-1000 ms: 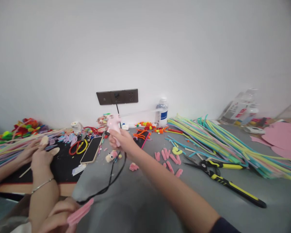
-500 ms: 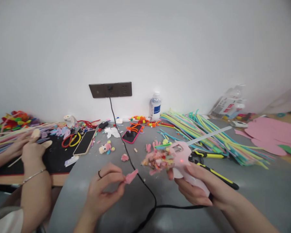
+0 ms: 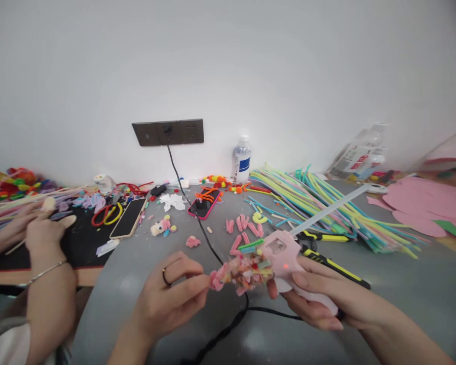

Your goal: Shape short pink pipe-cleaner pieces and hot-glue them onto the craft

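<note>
My right hand is wrapped round a pale pink hot glue gun, its red light on and a clear glue stick jutting from the back. Fuzzy, multicoloured scraps cover the front of the gun and hide most of its nozzle. Between the thumb and fingers of my left hand is a small pink pipe cleaner piece, right at the gun's tip. Short pink pipe cleaner loops lie behind the gun. A small pink fuzzy bundle and a little figure with a face rest farther left.
A black cord runs from the wall socket across the table. Yellow-black pliers, long pipe cleaners and a bottle stand or lie behind and right. At left, another person's hands work near scissors and a phone.
My left hand has moved right and the glue gun slightly left, so the pink piece now meets the gun's tip. The view has shifted a little.
</note>
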The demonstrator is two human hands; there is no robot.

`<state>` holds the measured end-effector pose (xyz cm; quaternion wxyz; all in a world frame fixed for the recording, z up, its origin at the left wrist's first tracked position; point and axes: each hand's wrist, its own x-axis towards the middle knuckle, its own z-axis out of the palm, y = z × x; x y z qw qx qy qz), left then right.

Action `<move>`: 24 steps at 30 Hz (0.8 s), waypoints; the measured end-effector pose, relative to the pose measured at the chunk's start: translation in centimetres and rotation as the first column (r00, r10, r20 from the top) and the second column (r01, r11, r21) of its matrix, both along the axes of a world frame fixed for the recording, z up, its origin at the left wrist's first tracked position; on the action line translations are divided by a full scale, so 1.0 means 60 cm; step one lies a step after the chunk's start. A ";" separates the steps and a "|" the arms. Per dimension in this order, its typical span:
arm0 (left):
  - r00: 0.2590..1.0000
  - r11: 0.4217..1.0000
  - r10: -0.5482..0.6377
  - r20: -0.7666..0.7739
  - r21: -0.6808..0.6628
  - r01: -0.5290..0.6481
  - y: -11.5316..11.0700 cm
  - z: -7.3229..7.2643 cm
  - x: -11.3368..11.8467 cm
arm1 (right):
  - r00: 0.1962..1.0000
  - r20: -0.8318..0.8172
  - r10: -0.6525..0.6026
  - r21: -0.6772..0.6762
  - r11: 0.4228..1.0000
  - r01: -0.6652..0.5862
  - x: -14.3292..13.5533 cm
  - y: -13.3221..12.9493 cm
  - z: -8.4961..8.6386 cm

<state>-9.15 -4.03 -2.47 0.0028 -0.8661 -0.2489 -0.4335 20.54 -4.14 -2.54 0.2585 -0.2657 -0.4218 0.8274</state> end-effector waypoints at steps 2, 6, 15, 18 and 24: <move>1.000 1.000 0.003 -0.005 0.007 -0.003 0.000 0.001 -0.003 | 1.000 -0.016 0.014 0.006 1.000 -0.013 0.002 0.000 -0.001; 1.000 1.000 0.009 -0.009 -0.001 -0.009 -0.003 0.002 -0.005 | 1.000 -0.001 0.002 0.025 1.000 -0.002 0.005 0.001 -0.001; 1.000 1.000 0.005 -0.011 0.003 -0.005 -0.006 0.007 -0.004 | 0.999 0.040 0.015 0.037 0.999 -0.016 0.003 -0.001 0.008; 1.000 1.000 0.020 -0.023 0.002 -0.020 -0.006 0.007 -0.004 | 0.999 0.052 0.009 0.040 0.999 -0.012 0.004 -0.001 0.008; 1.000 1.000 0.009 -0.001 -0.004 -0.009 -0.007 0.006 -0.004 | 0.996 0.089 -0.002 0.058 0.998 -0.003 0.008 0.002 0.010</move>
